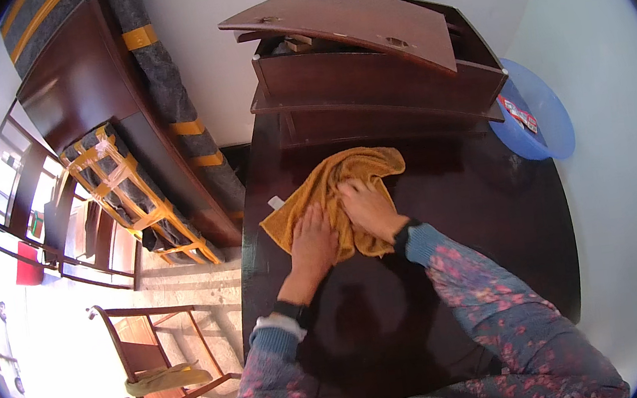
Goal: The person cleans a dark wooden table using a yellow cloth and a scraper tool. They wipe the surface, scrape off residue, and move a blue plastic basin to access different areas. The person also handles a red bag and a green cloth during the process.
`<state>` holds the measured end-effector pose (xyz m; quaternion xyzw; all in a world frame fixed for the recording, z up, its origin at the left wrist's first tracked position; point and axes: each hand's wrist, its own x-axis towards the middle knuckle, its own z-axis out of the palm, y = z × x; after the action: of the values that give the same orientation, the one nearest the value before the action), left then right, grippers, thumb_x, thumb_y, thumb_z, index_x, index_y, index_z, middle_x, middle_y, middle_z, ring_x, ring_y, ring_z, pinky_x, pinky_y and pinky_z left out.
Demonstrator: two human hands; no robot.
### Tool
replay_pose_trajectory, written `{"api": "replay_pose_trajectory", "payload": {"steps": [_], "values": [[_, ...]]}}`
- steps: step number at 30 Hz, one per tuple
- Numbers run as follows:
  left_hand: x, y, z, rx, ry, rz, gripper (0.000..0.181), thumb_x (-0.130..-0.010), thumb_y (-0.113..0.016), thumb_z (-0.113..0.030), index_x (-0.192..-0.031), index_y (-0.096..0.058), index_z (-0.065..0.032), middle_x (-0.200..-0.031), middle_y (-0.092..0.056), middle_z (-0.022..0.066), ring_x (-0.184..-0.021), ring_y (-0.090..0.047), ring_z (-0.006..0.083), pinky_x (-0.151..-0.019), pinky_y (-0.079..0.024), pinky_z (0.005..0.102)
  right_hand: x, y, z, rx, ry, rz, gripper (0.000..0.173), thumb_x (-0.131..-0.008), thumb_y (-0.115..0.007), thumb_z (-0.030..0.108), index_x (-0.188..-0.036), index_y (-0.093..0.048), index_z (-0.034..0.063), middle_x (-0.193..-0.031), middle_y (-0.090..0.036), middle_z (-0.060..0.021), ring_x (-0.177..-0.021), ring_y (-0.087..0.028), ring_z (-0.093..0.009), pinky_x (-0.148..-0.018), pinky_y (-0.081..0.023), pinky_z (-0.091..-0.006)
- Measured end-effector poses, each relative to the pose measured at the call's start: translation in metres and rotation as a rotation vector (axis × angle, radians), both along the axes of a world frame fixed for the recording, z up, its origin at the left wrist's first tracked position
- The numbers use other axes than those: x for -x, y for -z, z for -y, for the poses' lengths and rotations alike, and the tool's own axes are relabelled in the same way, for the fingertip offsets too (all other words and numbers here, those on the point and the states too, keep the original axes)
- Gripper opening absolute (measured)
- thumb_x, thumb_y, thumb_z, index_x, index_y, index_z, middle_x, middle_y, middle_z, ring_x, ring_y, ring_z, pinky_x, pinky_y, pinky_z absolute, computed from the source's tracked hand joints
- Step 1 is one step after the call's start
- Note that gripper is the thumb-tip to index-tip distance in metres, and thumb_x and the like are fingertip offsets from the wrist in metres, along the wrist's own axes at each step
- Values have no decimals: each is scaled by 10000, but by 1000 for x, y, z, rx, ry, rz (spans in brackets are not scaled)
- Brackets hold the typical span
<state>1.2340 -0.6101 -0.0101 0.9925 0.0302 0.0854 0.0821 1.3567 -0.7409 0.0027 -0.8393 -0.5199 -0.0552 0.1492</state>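
Observation:
A mustard-brown terry cloth (pixel 350 167) lies bunched on a dark, glossy wooden tabletop (pixel 490 209), a small white tag at its left corner. My left hand (pixel 313 242) rests flat over the cloth's lower left part, fingers stretched forward. Beside it, my right hand (pixel 368 208) has its fingers curled into the folds near the middle; the fingertips are partly hidden by the fabric. Both wrists have dark bands below the hands.
At the table's back stands a dark wooden cabinet piece (pixel 364 82) with a loose wooden panel (pixel 351 24) lying askew on it. A blue plastic basin (pixel 560 118) is at right, by the wall. Taped, wrapped furniture (pixel 135 190) leans at left, near a wooden chair (pixel 145 354).

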Motion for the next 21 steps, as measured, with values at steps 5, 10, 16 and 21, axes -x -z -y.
{"api": "replay_pose_trajectory", "payload": {"steps": [5, 10, 16, 21], "values": [[127, -14, 56, 3, 330, -218, 477, -843, -547, -284, -1253, -490, -48, -1380, -403, 156, -1317, -334, 304, -1079, -247, 450, 104, -5, 101, 100, -227, -265, 342, -821, -543, 106, -1128, -538, -45, -1215, -507, -162, -1186, -437, -350, -988, -387, -427], [167, -26, 57, 174, 332, -228, 491, -839, -558, -303, -1250, -486, -44, -1388, -389, 160, -1330, -315, 294, -1077, -260, 419, 102, -7, 86, 90, -356, -315, 398, -859, -534, 143, -1216, -481, -24, -1241, -499, -152, -1166, -460, -330, -955, -407, -416], [61, -8, -9, 163, 73, 88, 465, -796, -620, -204, -1188, -501, 16, -1283, -466, 197, -1218, -427, 350, -1002, -351, 440, 24, 3, -12, -58, -158, 4, 210, -822, -556, 135, -981, -601, 5, -1134, -519, -128, -1050, -484, -306, -873, -427, -397], [114, -22, 29, 175, 151, -61, 354, -770, -618, -201, -1098, -564, -78, -1255, -471, 153, -1101, -473, 356, -899, -399, 448, 81, -12, 61, 21, -162, -116, 166, -769, -622, 194, -870, -625, 63, -1064, -490, -88, -958, -485, -288, -800, -423, -399]]}}
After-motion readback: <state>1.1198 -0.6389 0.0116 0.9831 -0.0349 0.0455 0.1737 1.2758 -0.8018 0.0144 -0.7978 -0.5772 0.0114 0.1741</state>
